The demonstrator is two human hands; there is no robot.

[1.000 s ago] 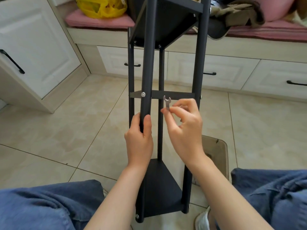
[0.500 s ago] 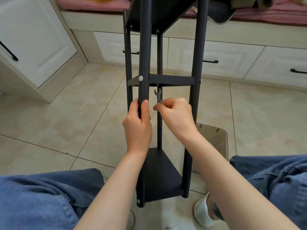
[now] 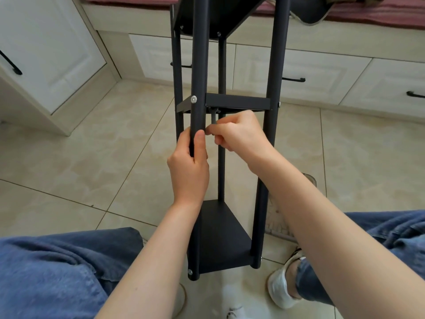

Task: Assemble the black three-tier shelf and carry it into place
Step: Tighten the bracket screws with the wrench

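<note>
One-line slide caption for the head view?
Seated assembly: left hand grips the black shelf by a front post, right hand holds a wrench under the middle tier.

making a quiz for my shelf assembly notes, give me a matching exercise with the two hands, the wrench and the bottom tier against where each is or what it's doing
Things
1. left hand
2. right hand
3. wrench
4. bottom tier

Place or state
a. low down, near the white shoe
b. head up under the middle tier
c. grips the front post
d. pinches the tool's handle

Pairs: 1-c, 2-d, 3-b, 4-a
</note>
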